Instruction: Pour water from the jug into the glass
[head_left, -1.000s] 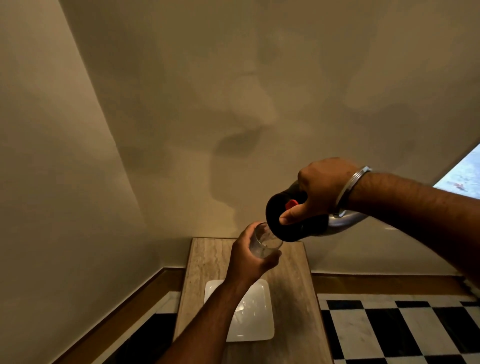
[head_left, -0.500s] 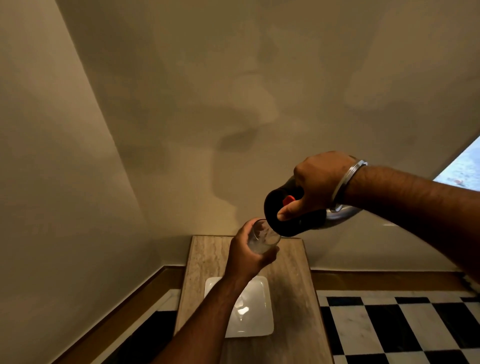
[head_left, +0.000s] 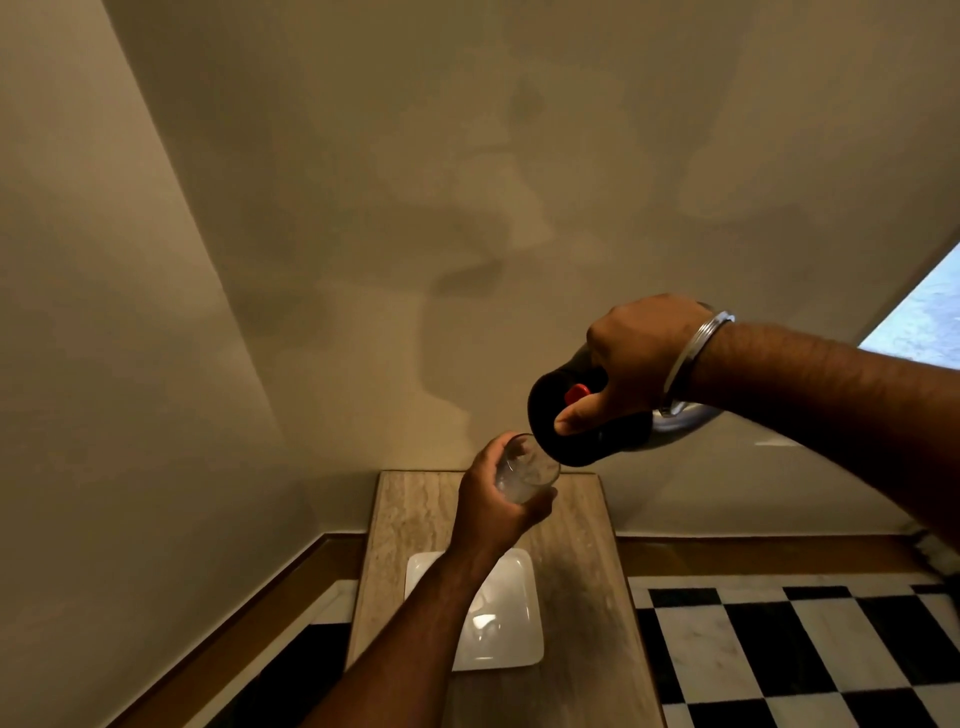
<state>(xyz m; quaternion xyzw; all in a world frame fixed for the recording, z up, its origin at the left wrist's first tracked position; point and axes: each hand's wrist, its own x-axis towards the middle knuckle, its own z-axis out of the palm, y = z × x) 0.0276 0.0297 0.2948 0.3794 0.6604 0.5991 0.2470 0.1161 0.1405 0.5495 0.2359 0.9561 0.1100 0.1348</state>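
My right hand (head_left: 634, 358) grips the jug (head_left: 587, 441), a steel body with a black top and a red button, tipped leftward so its black top hangs over the glass. My thumb rests below the red button. My left hand (head_left: 493, 504) holds the clear glass (head_left: 527, 470) in the air, just under the jug's lip, tilted a little toward it. The glass looks cloudy inside; a stream of water cannot be made out. Both are held above the far end of a narrow stone-topped table (head_left: 410, 514).
A white square plate (head_left: 514, 587) lies on the table under my left forearm. Beige walls meet in a corner right behind the table. Black-and-white checkered floor (head_left: 779, 639) lies to the right, with a wooden skirting along the walls.
Both hands have risen slightly with the jug and glass. The jug stays tipped over the glass and the grips are the same.
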